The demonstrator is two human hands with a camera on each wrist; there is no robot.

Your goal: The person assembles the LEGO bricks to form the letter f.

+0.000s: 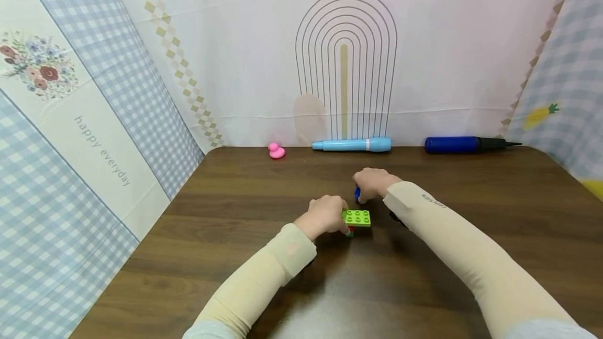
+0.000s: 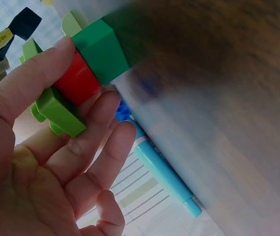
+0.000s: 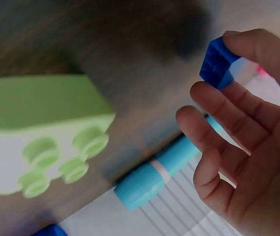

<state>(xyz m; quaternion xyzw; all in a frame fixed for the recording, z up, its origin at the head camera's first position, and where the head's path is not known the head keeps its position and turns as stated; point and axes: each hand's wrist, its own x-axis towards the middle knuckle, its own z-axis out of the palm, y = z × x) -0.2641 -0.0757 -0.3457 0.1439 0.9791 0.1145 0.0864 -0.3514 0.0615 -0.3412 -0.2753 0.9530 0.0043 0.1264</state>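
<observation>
Well to the left of the stack (image 1: 356, 217), your checked cloth (image 1: 153, 67) hangs down past the edge of the table (image 1: 212, 245). Next comes the pink duck (image 1: 277, 153), behind the stack and to its left, near the table's back edge. Your left sleeve (image 1: 264, 286) runs in from in front of the stack, on its left, and ends at your left hand (image 1: 326, 216), which holds the stack with the thumb on one side and fingers on the other; your outer fingers are bent and apart from it. The stack has a lime plate on top, a red block (image 2: 78, 81) under it and a green block (image 2: 100, 51) at the bottom; seen from your head, the plate juts out rightward past the red block. Directly behind the stack, along the back edge, lies the light-blue tube (image 1: 346, 145). Between tube and stack, near the stack, is the blue block (image 1: 357, 194), its hollow side showing in the right wrist view. Your right hand (image 1: 373, 183), behind the stack and to its right, pinches that block narrowly between thumb and fingertips. Your right sleeve (image 1: 452, 245) reaches in from the stack's right. Farthest right, well behind the stack, lies the dark-blue pump (image 1: 454, 144), its black nozzle pointing away from the tube.
</observation>
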